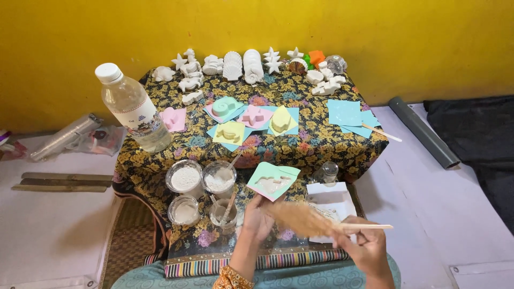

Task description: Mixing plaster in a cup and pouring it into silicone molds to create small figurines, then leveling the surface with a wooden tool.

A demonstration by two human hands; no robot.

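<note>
While your left hand [261,217] pinches the near edge of a mint-green mould [273,180] with a white-filled hollow, fingers closed on it and holding it tilted just above the floral cloth [321,142], your right hand [367,246] is curled tight around a thin wooden stick [369,227]. That stick points right, and a motion-blurred tan brush end [300,218] spreads left just below the mould. Clear cups of white powder [184,179] stand just to the left.

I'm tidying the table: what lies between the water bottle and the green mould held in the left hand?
In the head view, two cups of white powder sit between the water bottle and the green mould.
</note>
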